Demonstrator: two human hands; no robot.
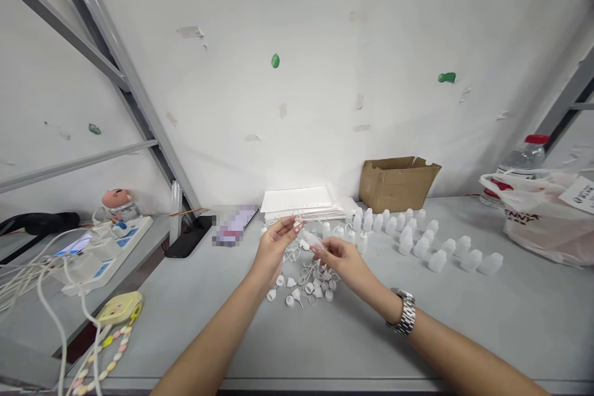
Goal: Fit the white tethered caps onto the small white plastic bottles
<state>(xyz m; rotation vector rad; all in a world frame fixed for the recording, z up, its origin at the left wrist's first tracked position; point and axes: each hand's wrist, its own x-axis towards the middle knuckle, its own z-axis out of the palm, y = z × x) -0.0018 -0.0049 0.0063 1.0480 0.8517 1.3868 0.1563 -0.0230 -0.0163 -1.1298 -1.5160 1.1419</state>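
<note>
Left hand (273, 249): raised above the desk (529, 328); its thumb and fingertips are closed on a small white part (299, 220), whose details are too small to be made out.
Right hand (342, 260): a small translucent bottle (312, 240) is clamped between thumb and fingers; a metal watch (407, 313) is worn on the wrist.
Held bottle: tilted between the two hands, its upper end pointed at the left fingertips; whether it is touched by the white part cannot be told.
Caps (329, 295): heaped loosely on the desk, below and between the hands, with thin loops tangled among them.
Standing bottles (437, 261): set out upright in loose rows to the right of the hands.
Back of desk: white sheets (299, 199) are stacked near the wall (320, 105), with an open cardboard box (394, 189) placed to their right.
Left side: a black phone (189, 237) is laid flat; a power strip (109, 257) is crossed by white cables, and a yellow case (120, 308) is seen nearer the front.
Right side: a plastic bag (538, 223) is rested on the desk, partly in front of a red-capped bottle (526, 158).
</note>
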